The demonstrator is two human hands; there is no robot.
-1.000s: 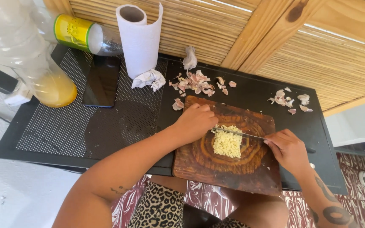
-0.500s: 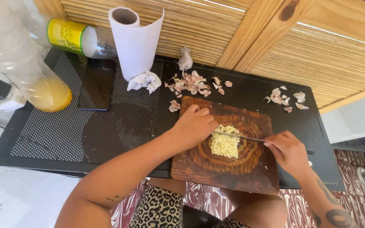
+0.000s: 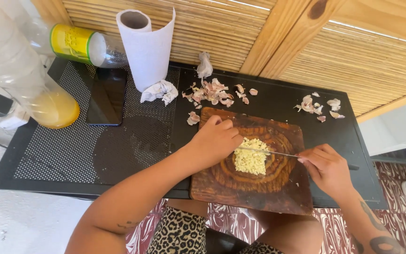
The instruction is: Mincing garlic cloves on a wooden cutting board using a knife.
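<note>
Garlic (image 3: 251,160), already chopped into a small pale heap, lay in the middle of a dark wooden cutting board (image 3: 278,193) at the near right edge of the tabletop (image 3: 71,155), a black perforated surface backed by a reed wall. Largest on that surface were a clear plastic bottle with yellow liquid (image 3: 48,101) at the far left, a second bottle with a yellow label (image 3: 78,44) lying on its side, and an upright paper towel roll (image 3: 149,49) with a crumpled tissue (image 3: 158,91) at its foot. A dark phone (image 3: 106,96) lay flat between the bottle and the roll. Garlic skins (image 3: 212,91) were scattered just beyond the board, with a smaller scatter (image 3: 318,104) to the far right.

Mincing seemed to be the step in hand. The right hand (image 3: 327,169) had its fingers clamped on the handle of a thin knife (image 3: 269,152), whose blade lay across the far side of the heap. The left hand (image 3: 217,138) rested curled over the blade's tip end, fingers together, pressing down.

By my judgement, the next move called for a rocking cut with the tip held pinned, and the left fingers kept clear of the edge.
</note>
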